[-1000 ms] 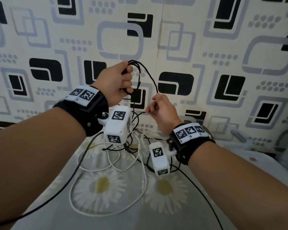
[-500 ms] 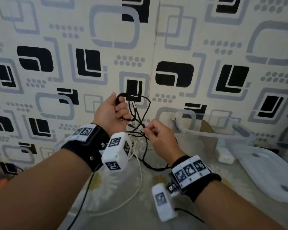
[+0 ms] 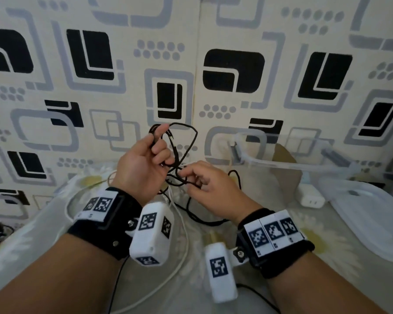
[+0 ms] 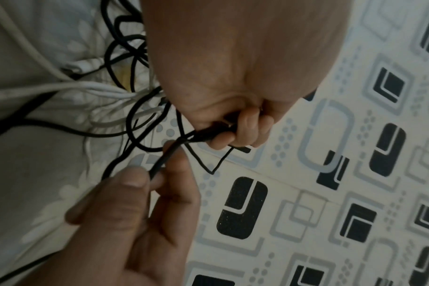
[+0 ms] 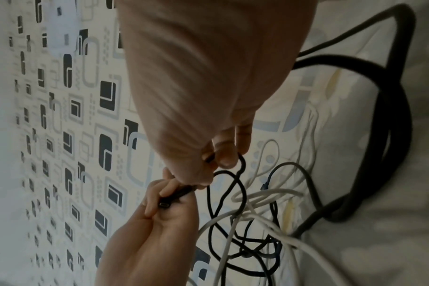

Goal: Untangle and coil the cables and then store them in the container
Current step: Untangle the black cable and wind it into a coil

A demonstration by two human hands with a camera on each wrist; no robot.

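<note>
The black cable (image 3: 183, 141) is held up off the bed (image 3: 281, 234) between both hands, close in front of the patterned wall (image 3: 236, 30). By the left hand (image 3: 143, 164) a bunch of its loops is gripped, the fingers (image 3: 159, 148) curled round the strands with the thumb raised behind them; one loop is seen standing up above those fingers and arching over to their right. Just right of and below that grip, a strand of the same black cable is pinched by the right hand (image 3: 211, 189), thumb and forefinger closed on it, the other fingers (image 3: 191, 171) loosely bent. From the right wrist view a plug end of the cable (image 5: 165, 204) is seen poking out of the left hand's curled fingers. Under both sets of fingers the rest of the black cable is left hanging in a tangle, crossed with the white cables (image 3: 179, 223) that are spread over the flower-print bed. Well to the right of the right fingers, the clear container (image 3: 268, 163) is seen against the wall, with its lid (image 3: 372, 214) laid flat on the bed beside it and a white charger (image 3: 310, 197) resting between container and lid
</note>
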